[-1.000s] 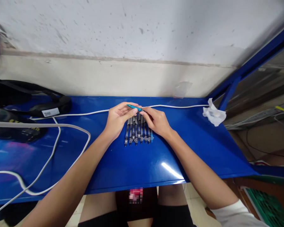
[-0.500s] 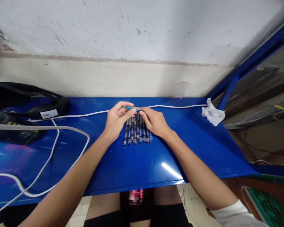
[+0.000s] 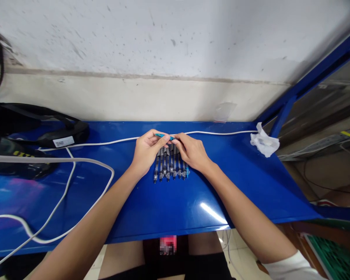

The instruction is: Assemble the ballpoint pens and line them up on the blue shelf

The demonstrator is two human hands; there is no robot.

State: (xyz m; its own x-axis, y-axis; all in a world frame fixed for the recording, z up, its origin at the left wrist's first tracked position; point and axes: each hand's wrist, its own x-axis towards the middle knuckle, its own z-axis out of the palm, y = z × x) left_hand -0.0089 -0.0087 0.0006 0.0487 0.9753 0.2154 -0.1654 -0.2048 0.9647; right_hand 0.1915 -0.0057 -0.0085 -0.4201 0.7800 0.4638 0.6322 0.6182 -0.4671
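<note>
A row of several capped pens (image 3: 170, 170) lies side by side on the blue table (image 3: 151, 202), tips toward me. Above their far ends, my left hand (image 3: 147, 149) and my right hand (image 3: 192, 151) together pinch a small teal pen part (image 3: 163, 136), held level between the fingertips. Both hands have their fingers curled closed around it. The far ends of the pens are hidden under my fingers.
A white cable (image 3: 76, 167) loops across the table's left half and runs along the back edge. A black bag (image 3: 43, 124) sits at the far left. A crumpled white tissue (image 3: 264, 142) lies at the right back corner by a blue frame post (image 3: 282, 112).
The hands stay over the pens with the teal part between them; its visible length has shortened slightly. The camera shifted a little.
</note>
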